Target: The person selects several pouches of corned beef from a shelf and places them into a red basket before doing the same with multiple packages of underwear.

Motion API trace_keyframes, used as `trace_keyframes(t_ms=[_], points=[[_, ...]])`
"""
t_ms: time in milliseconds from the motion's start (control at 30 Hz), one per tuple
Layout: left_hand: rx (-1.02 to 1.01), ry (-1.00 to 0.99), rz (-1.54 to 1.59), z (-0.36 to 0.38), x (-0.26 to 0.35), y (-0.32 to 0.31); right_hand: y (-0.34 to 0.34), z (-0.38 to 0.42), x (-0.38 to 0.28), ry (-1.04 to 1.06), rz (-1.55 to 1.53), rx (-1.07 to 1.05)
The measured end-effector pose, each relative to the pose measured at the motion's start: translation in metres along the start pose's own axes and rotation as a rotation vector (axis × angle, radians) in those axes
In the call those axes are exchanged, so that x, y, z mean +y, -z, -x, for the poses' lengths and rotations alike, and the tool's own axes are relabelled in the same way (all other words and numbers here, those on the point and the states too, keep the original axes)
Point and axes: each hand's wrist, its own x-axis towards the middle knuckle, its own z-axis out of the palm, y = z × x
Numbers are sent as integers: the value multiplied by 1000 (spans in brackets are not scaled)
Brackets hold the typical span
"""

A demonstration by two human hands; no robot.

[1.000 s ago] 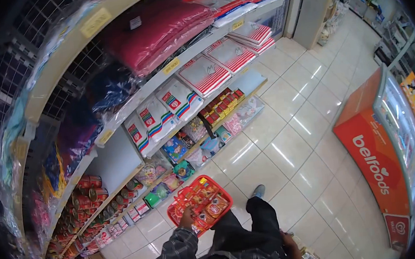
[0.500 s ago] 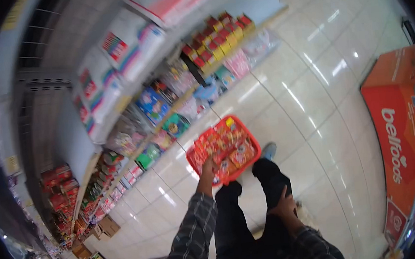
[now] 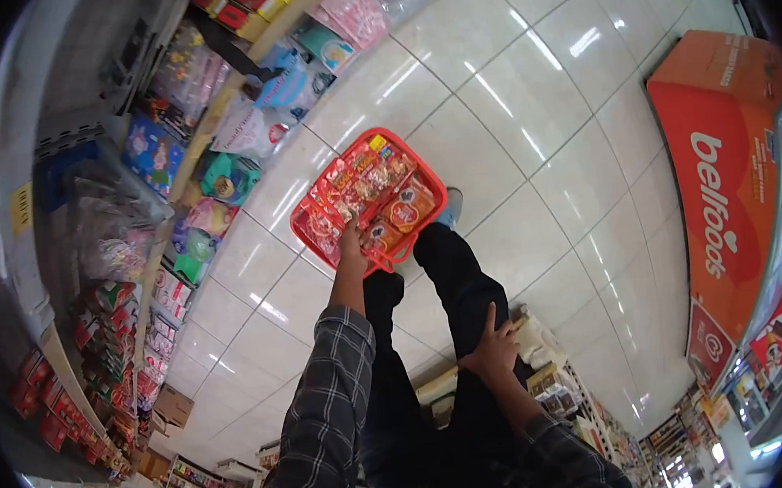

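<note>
A red plastic basket (image 3: pixel 436 173) filled with red and orange snack packets (image 3: pixel 409 207) stands on the tiled floor. Over the basket's near left part is my left hand (image 3: pixel 352 240), touching the packets or the rim. Its fingertips blend into the packets, so what it grips, if anything, cannot be made out. My right hand (image 3: pixel 493 348) rests on the dark trousers near the knee, with its fingers spread and nothing in it. A shoe (image 3: pixel 451 203) shows just right of the basket.
Shelves with bagged goods (image 3: pixel 250 126) and red packets (image 3: pixel 111 334) run along the left. An orange "belfoods" freezer (image 3: pixel 721 187) stands at the right. A cardboard box (image 3: pixel 173 405) sits on the floor at the lower left. More shelving (image 3: pixel 562 387) lies behind the legs.
The view has shifted, so basket and shelves appear further up and left. My left hand stays at the basket. My right hand still rests on the leg, its fingers now more clearly spread.
</note>
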Motion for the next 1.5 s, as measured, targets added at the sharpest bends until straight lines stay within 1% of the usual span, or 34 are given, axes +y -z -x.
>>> trace_keyframes(t_ms=[100,133,167,233,267,367,400,500,533,633,800,900,1067,1167,1200,1233,1300,1400,1500], points=[[-3,-55,46,-5,-21,6,-15,-2,2,18,-37,-59],[-55,-50,48,-6,-18,9,-18,-2,2,8,-14,-57],[-45,-35,51,-6,-20,9,-19,-3,3,8,-35,-89],[-21,-12,56,6,-12,1,-22,-5,3,15,-80,-153],[-57,5,63,-7,-13,12,-25,-5,2,17,-80,-159],[-35,-78,156,6,6,3,-36,-9,1,25,-74,-176],[-121,-88,107,-9,14,14,-38,-12,-1,27,-77,-187],[-91,53,-62,-3,37,1,-45,-12,-1,38,-107,-206],[-49,72,-39,-2,40,-4,-45,-13,-1,39,-122,-198],[139,51,-39,2,38,-11,-41,-11,-2,41,-110,-194],[157,32,-46,2,43,-15,-27,-8,-1,21,-125,-241],[232,30,-35,4,49,-16,-23,-13,0,23,-139,-240],[196,-29,-32,4,67,-14,-17,-12,1,20,-150,-216],[199,-62,-14,-7,75,-18,-14,-12,1,10,-162,-219],[205,-77,-53,-16,77,-14,-13,-14,1,12,-162,-216],[97,-67,-36,-16,83,-9,-13,-16,1,15,-160,-215],[80,-47,-42,-17,86,2,-19,-12,3,18,-154,-240],[7,-143,-79,-17,76,13,-20,-18,-1,15,-155,-262],[-58,-222,28,-20,68,33,-20,-15,-3,15,-140,-267]])
